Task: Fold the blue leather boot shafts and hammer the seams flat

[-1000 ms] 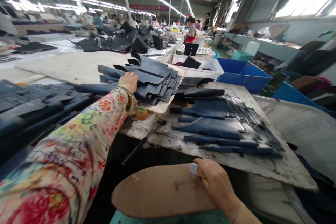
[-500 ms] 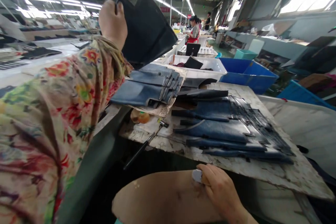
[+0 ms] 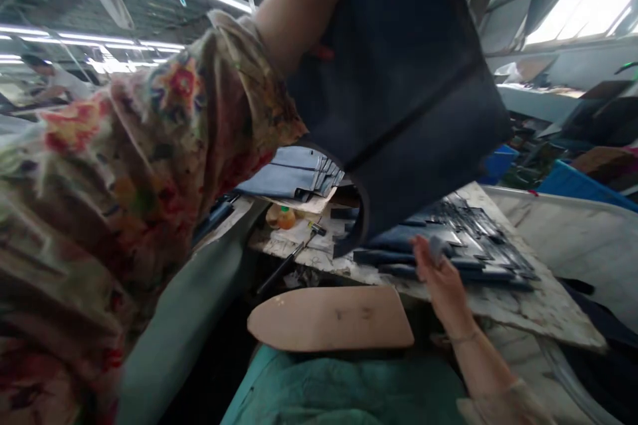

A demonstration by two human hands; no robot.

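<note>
My left hand [image 3: 304, 10] is raised high and closed on the edge of a dark blue leather panel [image 3: 403, 86]. The panel hangs across the upper middle, with a notch at its top and a curved cut-out low on its left side. Below it, my right hand [image 3: 446, 292] grips a small whitish, rounded tool [image 3: 436, 250], blurred and partly hidden by the fingers. A brown board [image 3: 333, 322] with one rounded end lies across my green-clad lap [image 3: 349, 385].
Overlapping dark blue panels [image 3: 478, 232] lie on the worn table [image 3: 538, 309] ahead. A hammer [image 3: 286, 269] sticks out past the table edge, near an orange-filled container [image 3: 286, 218]. Another stack of panels [image 3: 284, 179] lies farther back. A person [image 3: 62, 83] is at far left.
My left hand has brought the leather panel rightward and closer. My right hand has lifted off the board with the whitish tool and moved up towards the panel. The view has shifted too.
</note>
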